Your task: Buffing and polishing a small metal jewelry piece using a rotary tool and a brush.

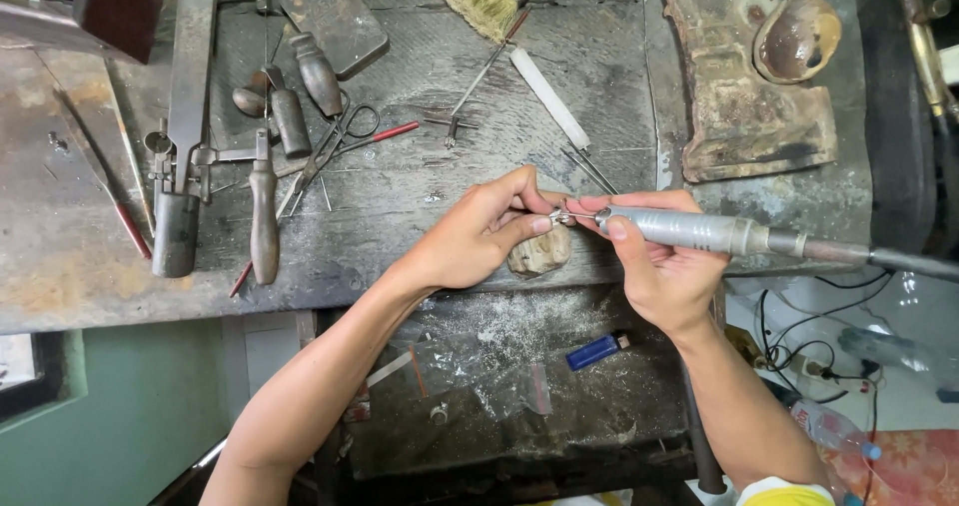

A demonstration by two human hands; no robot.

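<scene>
Resting on the worn wooden bench peg [539, 251] at the workbench [420, 226] edge, a small metal piece [560, 216] (too small to identify) is pinched by the left hand [470, 241]. The right hand [659, 266] grips a grey rotary handpiece [689, 229], its tip touching the piece. Steady support and light pressure seem best here. Scissors [335, 146] lie well apart.

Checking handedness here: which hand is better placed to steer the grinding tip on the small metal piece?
Right. The right hand already grips the grey rotary handpiece, tip at the small metal piece, which the left hand pinches.
</scene>
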